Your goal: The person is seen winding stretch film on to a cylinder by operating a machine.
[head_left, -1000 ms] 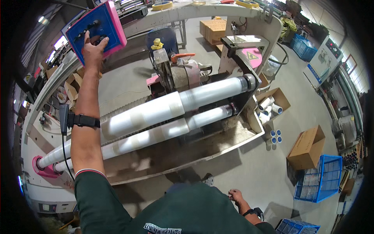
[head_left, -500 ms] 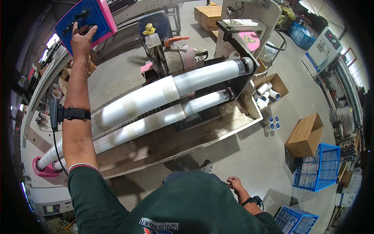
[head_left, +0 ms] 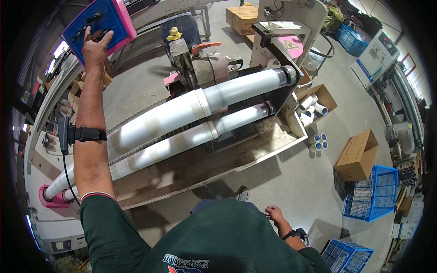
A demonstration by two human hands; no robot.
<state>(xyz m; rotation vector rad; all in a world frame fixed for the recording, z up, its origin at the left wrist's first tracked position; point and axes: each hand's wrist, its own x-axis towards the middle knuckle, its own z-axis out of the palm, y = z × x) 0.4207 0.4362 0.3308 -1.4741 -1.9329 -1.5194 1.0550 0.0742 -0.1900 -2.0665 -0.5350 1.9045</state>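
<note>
A long trough (head_left: 195,178) runs from about eight o'clock toward two o'clock, and just above it lie the two biggest things in hand, the upper roll (head_left: 157,122) and the lower roll (head_left: 169,149), both white, side by side, reaching from a pink end mount (head_left: 58,200) at eight o'clock to dark end fittings near two. Both look fully mounted, so I judge the loading done; each steps down to a narrower stretch toward its two o'clock end, and neither is off the machine yet, so that part seems left. The grimy motor unit (head_left: 208,70) sits at twelve o'clock, behind the upper roll. Between two and three, a carton (head_left: 328,104) holds short white rolls (head_left: 308,102), with a few more standing on the floor beside it, which suggests some pieces are finished. Between ten and eleven is the blue control panel (head_left: 109,22) with its pink edge; the left hand (head_left: 94,48) reaches onto it, thumb and forefinger spread at the dark knobs (head_left: 94,18), though whether they pinch one I cannot tell. The right hand (head_left: 274,214), at five o'clock, hangs away from the rolls, fingers loosely curled, with nothing visible in it, its inside being hidden
</note>
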